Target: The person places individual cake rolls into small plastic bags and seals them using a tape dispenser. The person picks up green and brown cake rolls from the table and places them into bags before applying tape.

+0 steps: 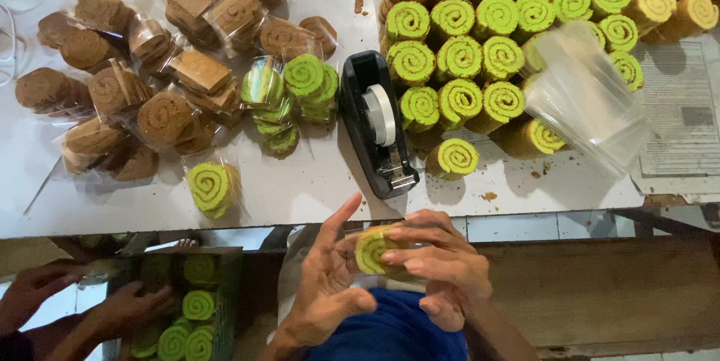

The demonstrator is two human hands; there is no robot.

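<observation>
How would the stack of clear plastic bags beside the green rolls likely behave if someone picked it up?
The stack of clear plastic bags looks thin and glossy, so it is probably floppy, light and slippery. It lies tilted over the green rolls, so single bags may slide off.

Your shot's pretty bright and evenly lit from overhead, so the white table [300, 181] nearly blows out at the top left. Shadows are soft and short, like under the tape dispenser [377, 124]. The stack of clear bags [585, 98] is smeared with motion blur, and the straight table edge bows slightly toward the frame's sides.
</observation>
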